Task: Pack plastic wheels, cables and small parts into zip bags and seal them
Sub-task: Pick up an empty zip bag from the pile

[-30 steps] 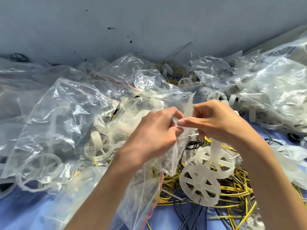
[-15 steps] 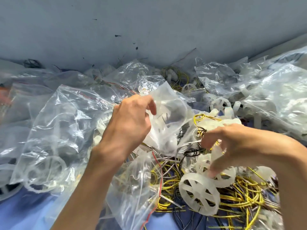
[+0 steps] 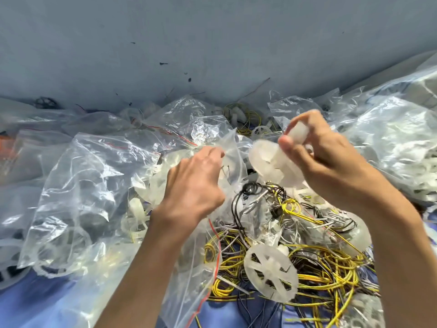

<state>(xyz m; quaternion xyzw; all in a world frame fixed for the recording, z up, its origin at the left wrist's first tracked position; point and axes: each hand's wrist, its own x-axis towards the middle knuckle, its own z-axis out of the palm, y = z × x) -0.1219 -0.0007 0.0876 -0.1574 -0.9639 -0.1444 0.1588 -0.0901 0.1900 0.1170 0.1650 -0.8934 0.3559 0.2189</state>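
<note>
Head view: wheel (image 3: 267, 162) poised beside the zip bag (image 3: 233, 162) mouth.
Right hand (image 3: 331, 162) has its grip curled round the white wheel's stub, above the cables (image 3: 314, 263) mid-bench; disc faces left, axle running up-right. Left hand (image 3: 194, 185) pinches the bag lip. Best to spread it wider and feed the wheel edge-first.

Two hands at work: left hand (image 3: 194, 183), right hand (image 3: 324, 152). One white wheel (image 3: 269, 162) in the right fingers, one zip bag (image 3: 233, 150) pinched in the left fingers. Below the right fingers, one spoked wheel (image 3: 270, 272) lies bare on one cable tangle (image 3: 319, 268), with a second, half-buried wheel (image 3: 357, 235) just beside it. The yellow, black and grey strands are too knotted to count. Filled bags (image 3: 94, 185) pile up left of the left fingers and past the right fingers, too overlapped to number.
</note>
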